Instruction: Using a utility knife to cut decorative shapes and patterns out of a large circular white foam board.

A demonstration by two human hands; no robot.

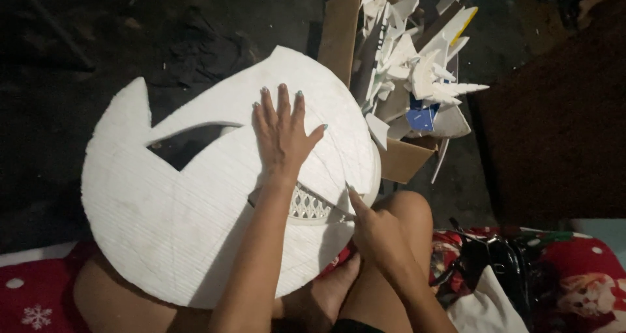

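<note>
Right hand (373, 232) at foam cutout (163, 202) edge; left hand (282, 134) flat on it.

cardboard box (339, 33) of white foam offcuts (417, 65), black bag (502, 261), red blanket (587, 268)

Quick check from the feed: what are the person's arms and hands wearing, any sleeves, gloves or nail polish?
Both forearms are bare, with no sleeves, gloves, watch or bracelets visible. The left hand has light teal polish on its nails. The right hand shows no rings; its nails cannot be made out in the dim light.
</note>
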